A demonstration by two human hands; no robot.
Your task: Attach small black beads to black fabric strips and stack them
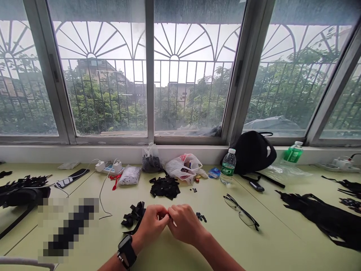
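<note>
1. Small piece (169, 216): it sits between the fingertips of both hands, near the middle of the green table (214, 241), just right of a heap of black fabric scraps (133, 215).
2. The left hand (152, 223), with a watch on its wrist, is curled nearly closed, thumb and forefinger pinching the small piece from the left.
3. The right hand (186, 224) is curled in the same way and pinches it from the right, so the fingertips of the two hands meet.
4. Judged from this grip, the work goes best with the pinch firm and both wrists resting low on the table. The hands should stay close over the surface, so that a dropped piece does not land among the loose black beads (201, 216) just right of the right hand.
5. The fingers cover almost all of the piece, so I cannot tell which way it points. Its long axis probably runs left to right between the two pinches, but that is a guess.
6. A pair of glasses (241, 212) lies well to the right, apart from the hands.
</note>
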